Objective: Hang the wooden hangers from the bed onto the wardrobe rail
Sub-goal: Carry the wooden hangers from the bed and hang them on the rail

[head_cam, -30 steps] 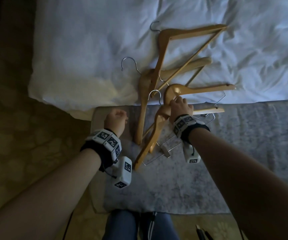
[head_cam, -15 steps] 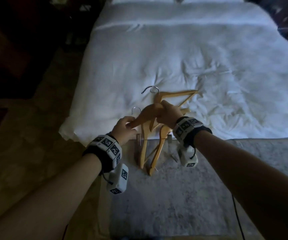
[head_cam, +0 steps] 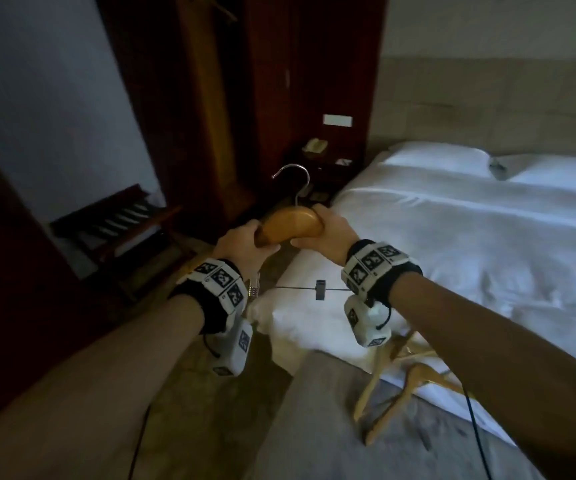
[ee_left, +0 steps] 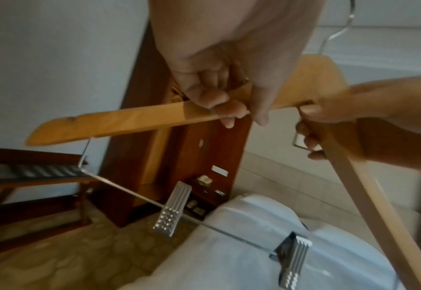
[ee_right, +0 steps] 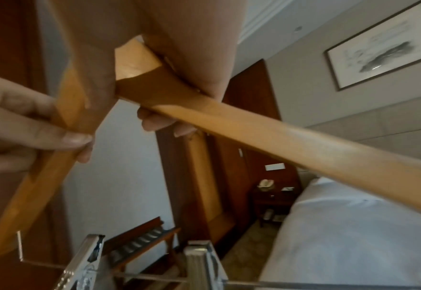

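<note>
Left hand [head_cam: 245, 244] and right hand [head_cam: 328, 237] each curled tight around one arm of a wooden hanger [head_cam: 291, 226], held in air beside bed [head_cam: 453, 237], other hangers [head_cam: 401, 379] lying at bed's foot

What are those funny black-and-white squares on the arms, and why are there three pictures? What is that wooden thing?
No machine here: these are a person's two bare hands. The squares are markers on wristbands that carry small cameras. One picture comes from a camera on the person's head, looking down; the other two come from the wrists, looking along the fingers.

The left hand and the right hand both grip one wooden hanger, one on each shoulder. It has a metal hook on top and a metal bar with clips below. More wooden hangers lie at the foot of the bed. The dark wardrobe stands ahead; its rail cannot be seen.
</note>
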A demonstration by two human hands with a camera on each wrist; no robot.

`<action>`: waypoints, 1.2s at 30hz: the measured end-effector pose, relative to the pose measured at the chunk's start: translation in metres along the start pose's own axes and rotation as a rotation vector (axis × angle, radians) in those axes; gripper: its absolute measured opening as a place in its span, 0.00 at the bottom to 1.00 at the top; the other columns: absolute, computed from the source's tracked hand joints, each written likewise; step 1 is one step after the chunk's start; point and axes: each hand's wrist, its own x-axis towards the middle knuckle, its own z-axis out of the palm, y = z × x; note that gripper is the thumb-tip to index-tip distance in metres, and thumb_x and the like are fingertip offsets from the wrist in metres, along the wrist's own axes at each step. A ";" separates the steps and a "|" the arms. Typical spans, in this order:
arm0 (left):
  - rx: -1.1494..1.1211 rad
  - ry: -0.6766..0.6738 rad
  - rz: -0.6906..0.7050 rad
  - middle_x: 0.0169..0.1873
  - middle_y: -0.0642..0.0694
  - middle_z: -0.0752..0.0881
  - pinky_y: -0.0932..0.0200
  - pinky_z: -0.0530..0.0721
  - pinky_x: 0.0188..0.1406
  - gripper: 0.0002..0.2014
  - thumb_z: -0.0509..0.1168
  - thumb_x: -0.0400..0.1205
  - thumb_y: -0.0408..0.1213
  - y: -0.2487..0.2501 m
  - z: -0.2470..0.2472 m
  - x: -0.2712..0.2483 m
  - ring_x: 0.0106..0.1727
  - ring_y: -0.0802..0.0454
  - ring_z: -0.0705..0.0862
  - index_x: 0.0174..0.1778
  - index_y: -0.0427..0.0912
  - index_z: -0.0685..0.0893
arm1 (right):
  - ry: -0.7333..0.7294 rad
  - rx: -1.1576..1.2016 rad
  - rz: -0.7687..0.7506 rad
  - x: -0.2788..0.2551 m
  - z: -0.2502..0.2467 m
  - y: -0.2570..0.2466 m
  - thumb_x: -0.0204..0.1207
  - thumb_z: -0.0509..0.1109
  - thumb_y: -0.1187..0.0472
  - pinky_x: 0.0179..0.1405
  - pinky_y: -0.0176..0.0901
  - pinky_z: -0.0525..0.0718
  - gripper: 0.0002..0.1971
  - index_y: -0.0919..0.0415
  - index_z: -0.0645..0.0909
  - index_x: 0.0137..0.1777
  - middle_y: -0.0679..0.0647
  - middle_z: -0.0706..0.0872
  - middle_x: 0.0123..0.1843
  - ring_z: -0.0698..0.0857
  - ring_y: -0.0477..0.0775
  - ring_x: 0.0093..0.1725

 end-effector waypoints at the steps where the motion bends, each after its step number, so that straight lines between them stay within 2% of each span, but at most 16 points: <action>1: 0.009 0.038 -0.044 0.48 0.46 0.85 0.53 0.79 0.51 0.17 0.68 0.77 0.51 -0.014 -0.019 -0.010 0.53 0.44 0.83 0.56 0.46 0.79 | -0.049 0.017 -0.029 0.000 0.011 -0.016 0.72 0.75 0.54 0.54 0.40 0.73 0.31 0.60 0.68 0.72 0.57 0.79 0.63 0.78 0.55 0.60; 3: 0.014 0.153 -0.113 0.51 0.46 0.86 0.53 0.79 0.53 0.18 0.69 0.77 0.52 -0.044 -0.061 -0.034 0.55 0.45 0.83 0.58 0.46 0.80 | -0.167 0.013 -0.061 0.002 0.037 -0.044 0.73 0.74 0.53 0.56 0.40 0.73 0.30 0.61 0.68 0.73 0.56 0.78 0.64 0.78 0.56 0.63; 5: 0.019 0.261 -0.196 0.54 0.47 0.86 0.55 0.77 0.55 0.20 0.69 0.77 0.52 -0.076 -0.106 -0.065 0.57 0.45 0.83 0.61 0.46 0.80 | -0.267 -0.042 -0.096 0.007 0.067 -0.070 0.74 0.73 0.52 0.54 0.40 0.74 0.26 0.61 0.73 0.69 0.54 0.80 0.58 0.80 0.56 0.61; 8: -0.015 0.359 -0.345 0.51 0.47 0.86 0.56 0.79 0.51 0.19 0.70 0.76 0.52 -0.135 -0.173 -0.119 0.54 0.45 0.84 0.59 0.48 0.80 | -0.345 -0.095 -0.231 0.004 0.118 -0.129 0.74 0.72 0.50 0.45 0.41 0.72 0.10 0.55 0.78 0.43 0.48 0.78 0.38 0.81 0.51 0.41; 10: -0.083 0.484 -0.424 0.48 0.44 0.87 0.51 0.84 0.49 0.18 0.71 0.75 0.50 -0.170 -0.211 -0.155 0.50 0.43 0.86 0.58 0.48 0.80 | -0.367 -0.084 -0.341 -0.005 0.154 -0.182 0.75 0.70 0.48 0.40 0.42 0.72 0.14 0.50 0.71 0.32 0.46 0.75 0.30 0.77 0.49 0.34; 12: -0.134 0.707 -0.481 0.56 0.44 0.82 0.55 0.82 0.47 0.20 0.72 0.76 0.42 -0.199 -0.245 -0.189 0.49 0.45 0.84 0.62 0.44 0.77 | -0.376 -0.074 -0.442 -0.019 0.191 -0.241 0.76 0.68 0.45 0.38 0.44 0.73 0.16 0.48 0.70 0.31 0.46 0.76 0.30 0.77 0.49 0.33; 14: -0.134 0.912 -0.532 0.62 0.45 0.70 0.57 0.77 0.44 0.22 0.72 0.77 0.38 -0.223 -0.273 -0.223 0.46 0.48 0.77 0.63 0.40 0.72 | -0.402 -0.063 -0.519 -0.034 0.229 -0.299 0.75 0.67 0.42 0.36 0.44 0.73 0.17 0.49 0.71 0.31 0.48 0.78 0.30 0.78 0.51 0.32; 17: -0.142 1.093 -0.618 0.60 0.44 0.70 0.56 0.75 0.46 0.19 0.70 0.78 0.41 -0.261 -0.310 -0.272 0.47 0.49 0.74 0.58 0.38 0.71 | -0.452 -0.029 -0.597 -0.061 0.289 -0.380 0.75 0.67 0.41 0.34 0.44 0.74 0.17 0.50 0.71 0.32 0.49 0.77 0.30 0.79 0.52 0.31; 20: -0.318 1.066 -0.616 0.60 0.44 0.79 0.55 0.76 0.57 0.18 0.64 0.82 0.48 -0.312 -0.348 -0.318 0.59 0.46 0.80 0.61 0.39 0.77 | -0.471 -0.052 -0.670 -0.097 0.350 -0.453 0.76 0.65 0.41 0.30 0.42 0.73 0.16 0.51 0.73 0.35 0.48 0.78 0.31 0.79 0.51 0.31; 23: -0.418 0.922 -0.617 0.51 0.40 0.86 0.49 0.80 0.59 0.20 0.55 0.85 0.52 -0.359 -0.392 -0.356 0.54 0.43 0.84 0.53 0.39 0.83 | -0.493 -0.122 -0.706 -0.134 0.409 -0.519 0.79 0.63 0.43 0.36 0.44 0.76 0.14 0.54 0.78 0.46 0.51 0.81 0.38 0.83 0.55 0.39; 27: -0.431 0.943 -0.675 0.49 0.36 0.88 0.44 0.81 0.61 0.19 0.56 0.85 0.50 -0.421 -0.451 -0.399 0.53 0.41 0.86 0.44 0.39 0.83 | -0.575 -0.090 -0.701 -0.167 0.470 -0.588 0.82 0.59 0.47 0.38 0.44 0.75 0.17 0.59 0.79 0.55 0.54 0.80 0.42 0.80 0.56 0.42; 29: -0.458 0.962 -0.675 0.50 0.35 0.88 0.45 0.81 0.61 0.19 0.56 0.85 0.49 -0.452 -0.477 -0.412 0.54 0.41 0.86 0.46 0.36 0.83 | -0.655 -0.022 -0.728 -0.174 0.494 -0.616 0.83 0.59 0.54 0.36 0.42 0.74 0.12 0.61 0.78 0.57 0.54 0.78 0.41 0.78 0.56 0.42; 31: -0.480 0.982 -0.683 0.50 0.35 0.87 0.46 0.83 0.58 0.21 0.56 0.86 0.48 -0.479 -0.500 -0.420 0.53 0.41 0.86 0.50 0.31 0.83 | -0.749 0.020 -0.752 -0.176 0.511 -0.636 0.83 0.58 0.60 0.34 0.40 0.74 0.13 0.62 0.74 0.64 0.56 0.78 0.44 0.77 0.55 0.42; 33: -0.529 1.011 -0.699 0.49 0.36 0.86 0.48 0.83 0.56 0.19 0.55 0.86 0.47 -0.507 -0.522 -0.427 0.51 0.43 0.85 0.49 0.33 0.82 | -0.865 0.017 -0.761 -0.171 0.527 -0.653 0.84 0.57 0.60 0.30 0.35 0.77 0.21 0.58 0.63 0.77 0.61 0.81 0.53 0.78 0.52 0.38; 35: -0.594 1.045 -0.718 0.48 0.38 0.86 0.49 0.83 0.55 0.17 0.55 0.86 0.47 -0.538 -0.543 -0.429 0.52 0.44 0.85 0.48 0.37 0.81 | -0.931 0.021 -0.778 -0.161 0.543 -0.668 0.85 0.57 0.59 0.32 0.36 0.80 0.26 0.56 0.55 0.81 0.61 0.81 0.52 0.79 0.50 0.35; 36: -0.624 1.052 -0.732 0.47 0.40 0.86 0.50 0.82 0.54 0.17 0.55 0.86 0.47 -0.553 -0.553 -0.428 0.53 0.45 0.84 0.48 0.37 0.80 | -0.920 0.032 -0.798 -0.155 0.552 -0.677 0.84 0.58 0.58 0.36 0.40 0.81 0.26 0.56 0.56 0.81 0.59 0.80 0.48 0.79 0.50 0.36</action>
